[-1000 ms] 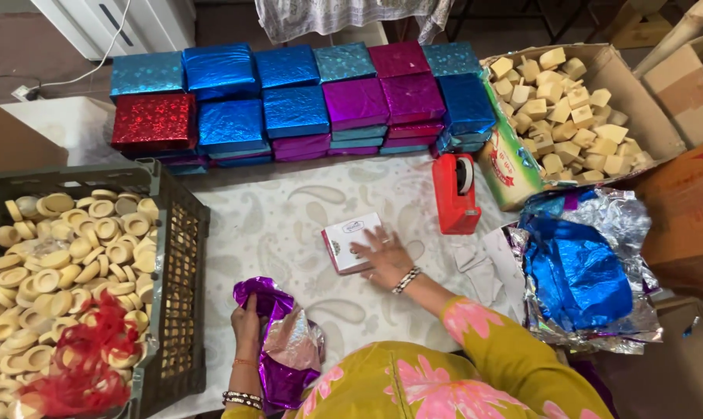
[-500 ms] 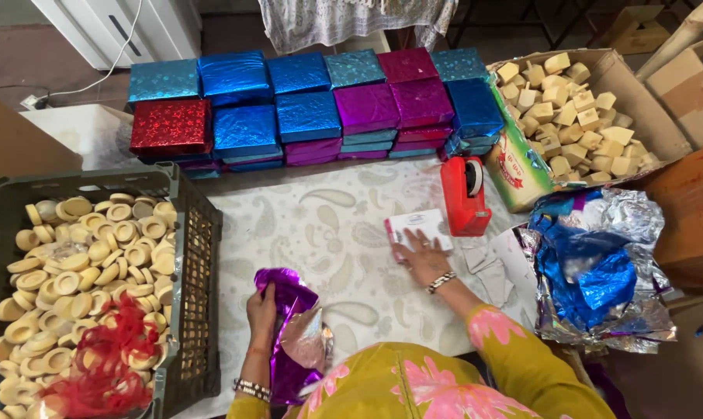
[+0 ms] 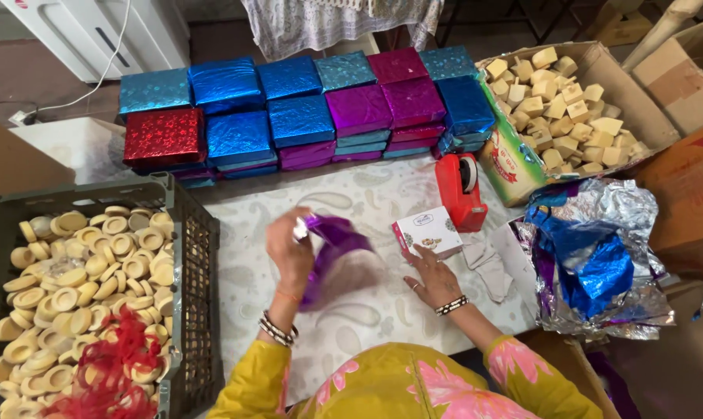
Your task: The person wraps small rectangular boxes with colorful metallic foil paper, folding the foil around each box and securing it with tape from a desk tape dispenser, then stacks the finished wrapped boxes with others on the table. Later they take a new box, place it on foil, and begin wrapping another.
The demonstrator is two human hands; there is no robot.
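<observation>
Work surface: a table (image 3: 351, 194) covered by a pale paisley-patterned cloth, seen from above.

Crate: a dark plastic crate (image 3: 200, 256) is set at the left edge, filled with round beige discs (image 3: 80, 271); a bundle of red thread (image 3: 107, 372) lies on the discs near the front.

Wrapped boxes: a stack of foil-wrapped boxes (image 3: 305, 101) is ranged along the far side, mostly blue, with purple ones toward the right and one red box at the left end.

Carton: an open cardboard carton (image 3: 646, 101) of beige blocks (image 3: 569, 101) is placed at the far right.

Loose foil: crumpled silver and blue foil sheets (image 3: 600, 256) are heaped at the right, in front of the carton.

Purple foil sheet (image 3: 332, 248): held up off the cloth, near the table's middle, just left of the small box. It is blurred.

Tape dispenser (image 3: 460, 190): red, upright, just behind the small box.

Small white printed box (image 3: 427, 231): lying on the cloth, right of centre, by cut paper pieces (image 3: 483, 260).

Left hand (image 3: 289, 252): raised, fingers pinched together on the upper edge of the purple foil sheet.

Right hand (image 3: 433, 275): laid low, fingers spread, fingertips touching the near side of the small box, not closed around it.
</observation>
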